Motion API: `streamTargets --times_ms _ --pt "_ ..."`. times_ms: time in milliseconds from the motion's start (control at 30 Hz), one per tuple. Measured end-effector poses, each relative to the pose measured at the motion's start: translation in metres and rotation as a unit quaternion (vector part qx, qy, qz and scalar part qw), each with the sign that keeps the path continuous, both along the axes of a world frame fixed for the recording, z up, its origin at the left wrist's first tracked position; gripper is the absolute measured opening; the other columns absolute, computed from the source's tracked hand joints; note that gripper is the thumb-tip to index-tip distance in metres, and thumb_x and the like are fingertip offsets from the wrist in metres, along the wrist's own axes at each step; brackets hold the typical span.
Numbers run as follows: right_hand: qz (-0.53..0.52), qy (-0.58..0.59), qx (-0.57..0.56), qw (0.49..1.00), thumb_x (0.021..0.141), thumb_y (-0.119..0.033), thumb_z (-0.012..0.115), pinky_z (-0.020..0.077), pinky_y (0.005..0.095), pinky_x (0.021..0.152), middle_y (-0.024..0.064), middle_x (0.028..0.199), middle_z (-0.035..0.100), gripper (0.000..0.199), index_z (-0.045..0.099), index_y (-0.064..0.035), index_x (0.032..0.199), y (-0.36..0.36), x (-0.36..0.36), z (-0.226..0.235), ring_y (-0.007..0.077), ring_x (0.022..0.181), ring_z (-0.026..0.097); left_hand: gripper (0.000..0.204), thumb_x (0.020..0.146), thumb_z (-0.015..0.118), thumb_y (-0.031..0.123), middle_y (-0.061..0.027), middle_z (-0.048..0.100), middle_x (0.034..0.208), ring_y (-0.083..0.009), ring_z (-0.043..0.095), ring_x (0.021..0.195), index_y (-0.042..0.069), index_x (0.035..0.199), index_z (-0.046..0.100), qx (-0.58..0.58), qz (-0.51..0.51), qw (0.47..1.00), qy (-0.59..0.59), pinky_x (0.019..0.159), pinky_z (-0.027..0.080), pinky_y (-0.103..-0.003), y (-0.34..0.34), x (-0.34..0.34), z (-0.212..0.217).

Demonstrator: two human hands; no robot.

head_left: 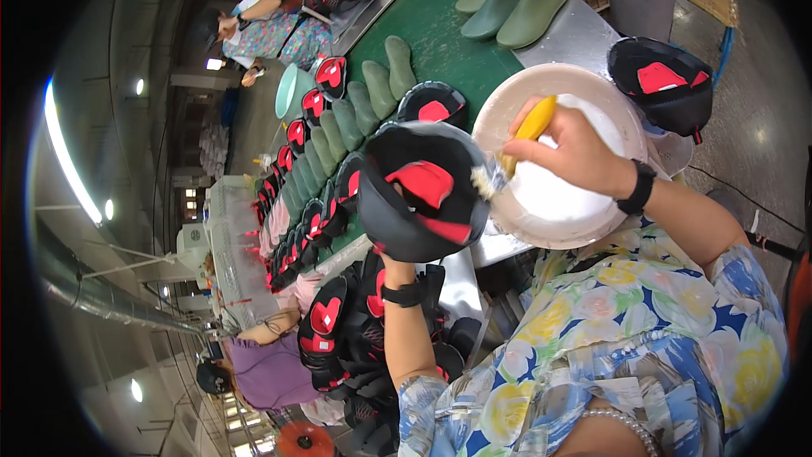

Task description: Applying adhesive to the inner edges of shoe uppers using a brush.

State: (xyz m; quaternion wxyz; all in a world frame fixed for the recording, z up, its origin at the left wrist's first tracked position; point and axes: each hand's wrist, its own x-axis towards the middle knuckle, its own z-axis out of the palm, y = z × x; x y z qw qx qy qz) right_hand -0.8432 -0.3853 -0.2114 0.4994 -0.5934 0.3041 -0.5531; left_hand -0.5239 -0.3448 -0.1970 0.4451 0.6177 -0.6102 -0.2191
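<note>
My left hand (pixel 393 264) holds up a black shoe upper (pixel 396 224) with red lining patches, its opening facing me. Most of that hand is hidden behind the upper. In my right hand (pixel 577 151) is a brush (pixel 536 118) with a yellow handle, its pale bristles pointing down toward the upper's right edge. I cannot tell whether the bristles touch it. Behind my right hand sits a round beige basin (pixel 499 110) with white liquid (pixel 550 203) in it.
A green conveyor belt (pixel 444 38) bears rows of green shoe lasts (pixel 376 89) and black-and-red uppers. More lasts (pixel 533 13) stand on the metal edge beyond. Another upper (pixel 660 89) is right of the basin. Uppers (pixel 326 317) are piled at left; two people (pixel 271 368) are nearby.
</note>
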Motion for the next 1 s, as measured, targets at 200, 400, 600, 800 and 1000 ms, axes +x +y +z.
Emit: streamTargets --times_ms 200,400,600,800,1000 --pt "0.060 -0.003 -0.157 0.986 0.084 -0.011 0.070 0.0503 0.0308 0.077 0.0067 0.093 0.067 0.015 0.061 -0.0054 0.095 -0.006 -0.005 0.016 0.0212 0.086 0.065 0.051 0.088 0.060 0.010 -0.0175 0.053 0.133 -0.0280 0.056 0.117 0.002 0.136 0.044 0.273 -0.093 0.922 0.260 0.100 0.045 -0.042 0.022 -0.032 0.011" --pt "0.126 -0.050 -0.467 0.874 0.081 -0.007 0.067 0.0499 0.0362 0.080 0.0042 0.097 0.065 0.013 0.059 -0.0070 0.091 -0.001 0.041 0.032 0.0225 0.091 0.063 0.051 0.088 0.060 0.011 -0.0172 0.053 0.133 -0.0280 0.056 0.117 0.002 0.136 0.044 0.229 -0.130 0.929 0.260 0.100 0.045 -0.042 0.034 -0.071 -0.022" --pt "0.094 0.056 -0.455 0.884 0.080 -0.010 0.064 0.0481 0.0362 0.080 0.0067 0.089 0.060 0.013 0.056 -0.0051 0.088 -0.019 0.044 0.022 0.0256 0.085 0.061 0.051 0.088 0.060 0.011 -0.0168 0.053 0.133 -0.0281 0.056 0.117 0.002 0.136 0.044 0.187 -0.124 0.941 0.252 0.100 0.045 -0.042 0.033 -0.080 -0.037" --pt "0.117 0.182 -0.309 0.926 0.084 -0.017 0.067 0.0481 0.0391 0.074 0.0133 0.080 0.060 0.020 0.053 -0.0034 0.089 -0.036 0.020 0.008 0.0315 0.079 0.061 0.051 0.088 0.060 0.011 -0.0165 0.053 0.133 -0.0281 0.056 0.117 0.003 0.136 0.044 0.176 -0.115 0.946 0.248 0.100 0.046 -0.042 0.030 -0.068 -0.034" --pt "0.189 0.228 -0.168 0.940 0.084 -0.019 0.065 0.0452 0.0417 0.063 0.0156 0.072 0.060 0.021 0.052 -0.0024 0.090 -0.045 0.003 -0.003 0.0341 0.067 0.060 0.051 0.088 0.060 0.011 -0.0161 0.053 0.133 -0.0281 0.056 0.117 0.003 0.136 0.044 0.163 -0.115 0.952 0.233 0.100 0.046 -0.042 0.028 -0.057 -0.024"
